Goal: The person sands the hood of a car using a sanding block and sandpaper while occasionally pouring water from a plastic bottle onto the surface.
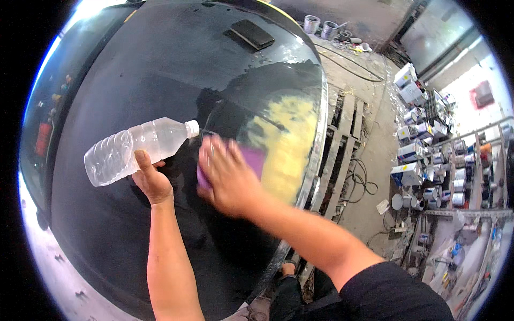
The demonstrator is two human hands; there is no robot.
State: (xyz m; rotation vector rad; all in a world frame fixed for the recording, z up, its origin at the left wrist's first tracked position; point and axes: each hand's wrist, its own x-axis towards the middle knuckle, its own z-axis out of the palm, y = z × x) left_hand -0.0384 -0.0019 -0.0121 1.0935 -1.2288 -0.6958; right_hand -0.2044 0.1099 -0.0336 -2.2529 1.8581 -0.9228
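A dark, wet car panel [112,224] lies below me, with a pale yellow patch [292,144] toward its right edge. Tilted above it is a clear plastic water bottle [142,144], its white cap pointing right. My left hand [152,179] grips this bottle from beneath, and a thin trickle seems to leave the cap. Pressed flat on the panel, my right hand [227,174] covers much of a purple sheet [254,159], perhaps sandpaper. The sheet's right side reaches the yellow patch. Its underside is hidden.
On the panel's far part rests a dark flat rectangular object [251,35]. Beyond the right edge are a wooden pallet [342,134] and a looped cable [363,179] on the floor. Several cans and boxes [412,152] crowd the right, beside a metal rack [479,166].
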